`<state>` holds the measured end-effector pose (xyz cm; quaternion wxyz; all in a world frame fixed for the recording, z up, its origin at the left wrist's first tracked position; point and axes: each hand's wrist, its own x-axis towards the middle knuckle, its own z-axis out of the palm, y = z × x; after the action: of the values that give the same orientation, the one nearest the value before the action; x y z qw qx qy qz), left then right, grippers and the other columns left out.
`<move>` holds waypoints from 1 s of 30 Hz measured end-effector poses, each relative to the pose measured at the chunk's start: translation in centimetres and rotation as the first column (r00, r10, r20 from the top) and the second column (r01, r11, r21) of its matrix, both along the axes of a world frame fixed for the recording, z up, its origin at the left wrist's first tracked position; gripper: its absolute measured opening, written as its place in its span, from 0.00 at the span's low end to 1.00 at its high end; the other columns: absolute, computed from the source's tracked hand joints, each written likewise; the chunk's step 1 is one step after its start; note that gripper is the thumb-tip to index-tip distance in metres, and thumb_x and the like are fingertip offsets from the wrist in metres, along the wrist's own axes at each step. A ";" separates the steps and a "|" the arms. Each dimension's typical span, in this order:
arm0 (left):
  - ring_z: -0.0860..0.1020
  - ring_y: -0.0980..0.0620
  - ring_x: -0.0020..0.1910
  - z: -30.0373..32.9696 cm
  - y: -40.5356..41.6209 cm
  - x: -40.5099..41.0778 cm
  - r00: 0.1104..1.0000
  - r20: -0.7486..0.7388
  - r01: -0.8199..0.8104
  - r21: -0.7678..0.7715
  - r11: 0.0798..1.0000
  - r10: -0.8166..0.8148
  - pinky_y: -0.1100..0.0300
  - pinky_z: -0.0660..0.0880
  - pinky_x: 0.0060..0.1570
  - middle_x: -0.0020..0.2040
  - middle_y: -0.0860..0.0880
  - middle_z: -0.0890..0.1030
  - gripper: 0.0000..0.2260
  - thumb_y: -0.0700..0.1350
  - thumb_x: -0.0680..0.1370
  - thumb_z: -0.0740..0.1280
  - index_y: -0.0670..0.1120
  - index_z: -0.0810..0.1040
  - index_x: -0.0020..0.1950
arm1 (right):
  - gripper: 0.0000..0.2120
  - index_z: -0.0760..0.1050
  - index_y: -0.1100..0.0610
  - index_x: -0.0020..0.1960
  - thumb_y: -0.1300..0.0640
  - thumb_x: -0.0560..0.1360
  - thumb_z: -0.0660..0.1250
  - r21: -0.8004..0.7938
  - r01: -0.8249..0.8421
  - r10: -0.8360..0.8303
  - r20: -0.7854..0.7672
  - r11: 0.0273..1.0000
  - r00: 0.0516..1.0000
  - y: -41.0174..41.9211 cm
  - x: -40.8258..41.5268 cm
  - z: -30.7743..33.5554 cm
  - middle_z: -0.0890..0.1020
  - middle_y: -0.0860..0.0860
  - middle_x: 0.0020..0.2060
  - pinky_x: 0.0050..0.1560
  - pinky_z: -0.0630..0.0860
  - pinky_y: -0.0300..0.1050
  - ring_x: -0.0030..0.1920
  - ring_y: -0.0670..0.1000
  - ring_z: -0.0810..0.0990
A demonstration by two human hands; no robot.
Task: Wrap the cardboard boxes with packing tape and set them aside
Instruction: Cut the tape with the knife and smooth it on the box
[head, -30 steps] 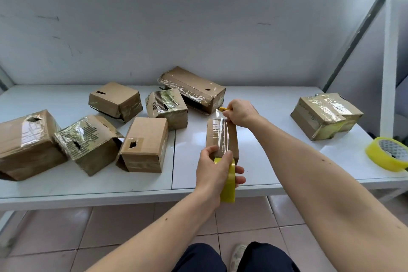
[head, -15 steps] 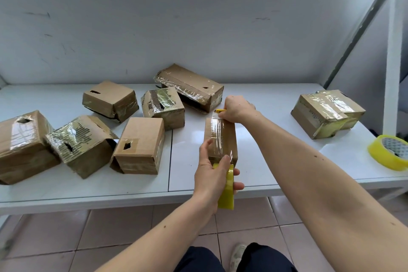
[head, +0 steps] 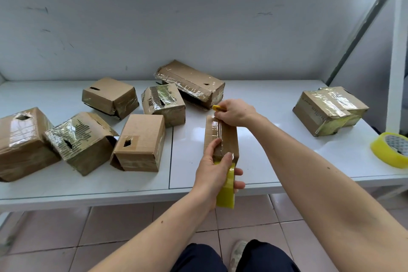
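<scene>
1. Left hand (head: 213, 169) has its grip wrapped round the yellow tape roll (head: 226, 190), hanging just off the near edge of the table (head: 265, 146), thumb up on the near end of the small box (head: 221, 137) I'm working on.
2. Right hand (head: 235, 112) is clamped on a yellow cutter (head: 217, 108) at the box's far end, about 12 o'clock from the roll. Only the cutter's tip shows, so I can't tell whether a blade is out.
3. What changed in the last second: the tape strip was standing up off the box top, crinkled and loose — now it's lying flat along the top, from the far end to the near edge. The roll has dropped a bit lower over the table edge too.
4. What that means, my guess: this strip is stuck down, and next comes either a cut or a wrap round the near end.
5. The small box sits dead centre on the table. Pile of boxes (head: 141, 141) at 9 to 11 o'clock, some shiny with tape; one wrapped box (head: 329, 109) off at 2 o'clock — looks like the set-aside spot.
6. Spare tape roll (head: 390, 150) at 3 o'clock by the table's right end.
</scene>
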<state>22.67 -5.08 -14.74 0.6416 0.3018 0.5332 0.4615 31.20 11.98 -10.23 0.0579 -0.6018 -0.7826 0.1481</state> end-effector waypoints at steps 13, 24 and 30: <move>0.80 0.45 0.27 0.1 0.5 0.0 1.000 -0.003 0.000 -0.008 1.000 0.000 0.56 0.77 0.31 0.47 0.37 0.84 0.19 0.46 0.84 0.63 0.63 0.66 0.72 | 0.21 0.64 0.60 0.74 0.54 0.83 0.56 -0.162 0.241 -0.265 -0.141 0.957 0.954 -1.3 6.6 -3.5 0.71 0.59 0.70 0.62 0.67 0.49 0.69 0.60 0.69; 0.79 0.50 0.27 0.1 -0.7 -0.4 0.997 -0.059 -0.033 0.151 0.988 0.043 0.57 0.77 0.29 0.53 0.36 0.82 0.31 0.38 0.80 0.65 0.63 0.57 0.75 | 0.26 0.52 0.49 0.81 0.44 0.85 0.50 -0.029 -0.142 0.137 -0.124 0.989 0.983 -3.9 1.2 -5.0 0.51 0.44 0.80 0.78 0.43 0.48 0.79 0.47 0.45; 0.78 0.48 0.25 -1.1 -0.8 0.0 0.993 -0.108 -0.048 0.012 0.999 0.049 0.57 0.76 0.30 0.39 0.42 0.84 0.25 0.42 0.81 0.66 0.48 0.57 0.74 | 0.26 0.46 0.45 0.81 0.42 0.84 0.45 -0.059 -0.094 0.094 -0.003 0.994 0.996 -4.5 0.9 -4.7 0.45 0.40 0.80 0.78 0.41 0.56 0.79 0.45 0.41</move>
<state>22.71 -5.90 -15.86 0.5989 0.3163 0.5720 0.4626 32.10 7.44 -14.93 0.0334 -0.5658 -0.8053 0.1739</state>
